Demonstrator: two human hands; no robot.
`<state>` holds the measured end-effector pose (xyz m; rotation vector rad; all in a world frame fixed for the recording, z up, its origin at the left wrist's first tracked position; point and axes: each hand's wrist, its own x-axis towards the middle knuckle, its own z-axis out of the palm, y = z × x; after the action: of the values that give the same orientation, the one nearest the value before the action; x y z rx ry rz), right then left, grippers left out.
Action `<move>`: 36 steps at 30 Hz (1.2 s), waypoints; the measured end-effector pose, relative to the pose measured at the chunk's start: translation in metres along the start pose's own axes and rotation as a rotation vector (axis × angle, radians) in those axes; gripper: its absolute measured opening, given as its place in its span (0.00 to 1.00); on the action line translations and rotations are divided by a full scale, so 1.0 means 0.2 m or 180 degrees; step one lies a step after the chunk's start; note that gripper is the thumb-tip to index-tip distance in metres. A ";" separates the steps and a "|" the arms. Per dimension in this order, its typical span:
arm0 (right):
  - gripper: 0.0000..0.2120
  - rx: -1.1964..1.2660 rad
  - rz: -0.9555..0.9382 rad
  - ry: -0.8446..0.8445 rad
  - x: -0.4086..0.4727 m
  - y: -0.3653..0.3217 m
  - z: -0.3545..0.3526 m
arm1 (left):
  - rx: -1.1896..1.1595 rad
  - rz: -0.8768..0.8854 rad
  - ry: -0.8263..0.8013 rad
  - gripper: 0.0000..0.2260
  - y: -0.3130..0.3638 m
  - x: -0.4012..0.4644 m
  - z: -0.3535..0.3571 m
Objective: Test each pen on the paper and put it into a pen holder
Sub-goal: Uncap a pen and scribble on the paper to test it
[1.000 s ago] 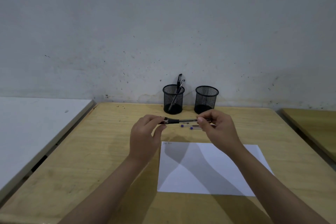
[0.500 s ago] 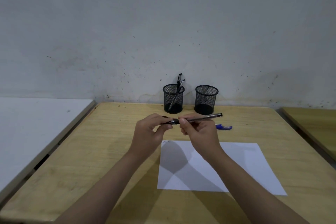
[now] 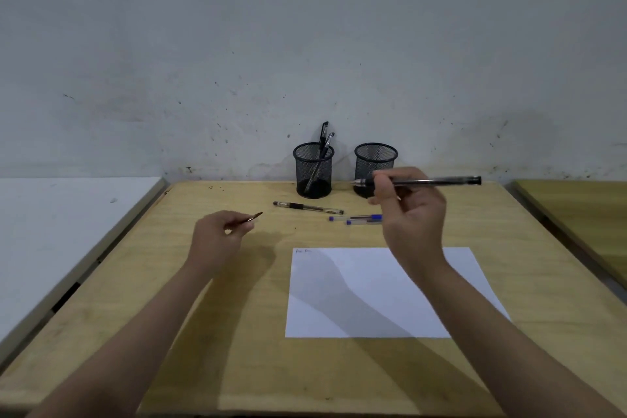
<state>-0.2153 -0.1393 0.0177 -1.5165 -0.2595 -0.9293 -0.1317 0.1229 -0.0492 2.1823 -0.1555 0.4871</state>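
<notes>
Both hands are up over the worktop (image 3: 210, 343): the right hand (image 3: 412, 214) pinches a black pen (image 3: 437, 182) between thumb and fingers, holding it nearly level with its tip pointing toward the left hand and its far end sticking out past the right side of the knuckles. Left hand (image 3: 215, 237) is curled, fingertips pinching a small cap (image 3: 252, 218) that pokes out toward the right hand. Between the two hands, a little beyond them, a black-grip pen (image 3: 307, 208) lies flat, and just beside the right hand's thumb side lie two blue pens (image 3: 359, 219), close together. Behind the right hand's fingers stands the right holder (image 3: 376, 156); the left holder (image 3: 314, 168), beyond the gap between the hands, has pens (image 3: 325, 137) leaning in it. Below the right wrist lies the paper (image 3: 373, 312), faint scribbles in its corner nearest the left hand.
</notes>
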 end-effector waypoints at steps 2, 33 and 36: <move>0.08 -0.0047 0.0074 -0.0044 -0.03 0.02 0.05 | 0.0037 0.0101 -0.0123 0.07 0.02 -0.01 0.08; 0.10 -0.0306 0.2080 -0.0697 -0.13 0.36 0.20 | 0.0872 0.0863 -0.1582 0.29 0.08 -0.29 0.20; 0.11 -0.0447 0.2166 -0.0683 -0.14 0.40 0.22 | 0.0871 0.0878 -0.1527 0.29 0.08 -0.30 0.20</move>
<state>-0.1643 -0.1046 -0.0546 -1.6744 0.1734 -0.2476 -0.1798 0.0780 -0.0829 2.5295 -0.6921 0.1273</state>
